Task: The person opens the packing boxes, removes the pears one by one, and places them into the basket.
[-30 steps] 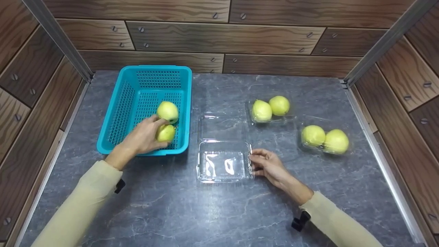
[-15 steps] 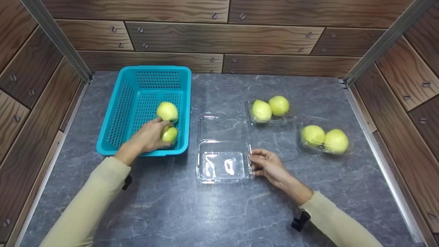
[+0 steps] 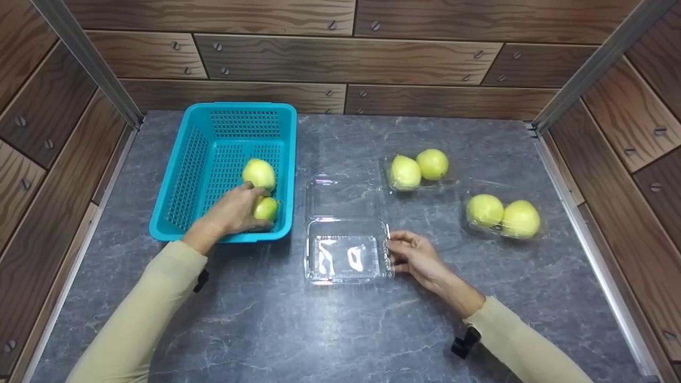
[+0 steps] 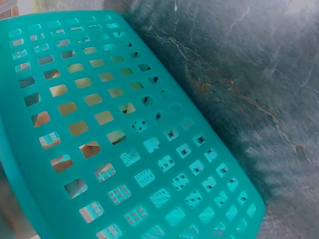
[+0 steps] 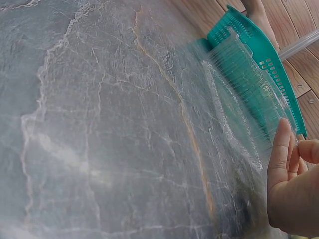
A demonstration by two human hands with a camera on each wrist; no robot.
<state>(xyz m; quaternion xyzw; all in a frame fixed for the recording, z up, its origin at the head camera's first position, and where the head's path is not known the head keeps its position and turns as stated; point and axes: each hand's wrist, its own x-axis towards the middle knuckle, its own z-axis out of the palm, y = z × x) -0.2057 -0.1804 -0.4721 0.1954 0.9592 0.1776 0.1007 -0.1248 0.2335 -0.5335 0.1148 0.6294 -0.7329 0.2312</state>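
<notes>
In the head view my left hand (image 3: 237, 210) reaches into the teal basket (image 3: 292, 159) and grips a yellow-green apple (image 3: 265, 209) between thumb and fingers. A second apple (image 3: 258, 174) lies just beyond it in the basket. The left wrist view is mostly filled by the slotted basket wall (image 4: 114, 167), with yellow patches showing through its holes. My right hand (image 3: 420, 260) pinches the right rim of a clear plastic clamshell container (image 3: 348, 258), which lies with its lid open away from me. The right wrist view shows the thumb and fingers at that rim.
Two more clear containers, one at the back (image 3: 420, 186) and one farther right (image 3: 497, 229), each hold two yellow-green apples. Wood-patterned walls (image 3: 346, 58) and metal rails (image 3: 596, 266) bound the grey marbled table (image 3: 266, 330).
My left hand has shifted slightly right within the basket, and the apple in its grasp has moved right and turned. The right hand and its container stay in place.
</notes>
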